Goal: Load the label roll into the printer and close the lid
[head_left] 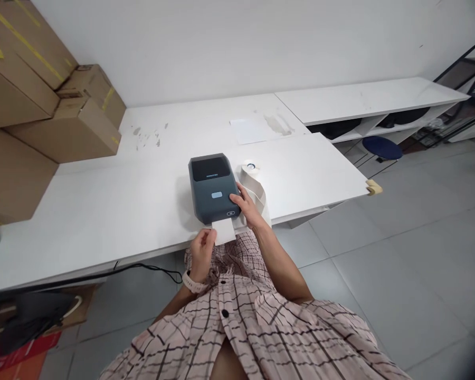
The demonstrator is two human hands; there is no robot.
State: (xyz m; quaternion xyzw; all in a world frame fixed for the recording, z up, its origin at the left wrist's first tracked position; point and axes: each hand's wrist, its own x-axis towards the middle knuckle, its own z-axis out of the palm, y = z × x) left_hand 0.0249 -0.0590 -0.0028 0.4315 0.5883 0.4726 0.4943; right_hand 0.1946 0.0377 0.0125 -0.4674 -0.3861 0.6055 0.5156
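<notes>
A dark blue-grey label printer sits near the front edge of the white table, its front facing me. From its front slot a blank white label sticks out past the table edge. My left hand pinches the label's left edge between thumb and fingers. On the printer's front right corner, my right hand grips the side, with the thumb on top and the fingers along the flank. Just right of the printer lies a roll of white label tape. Its loose strip curls forward, partly behind my right hand.
Cardboard boxes are stacked on the left of the table. A paper sheet lies farther back. The table's right corner has a taped pad. A blue stool stands beyond, and a black cable hangs below the front edge.
</notes>
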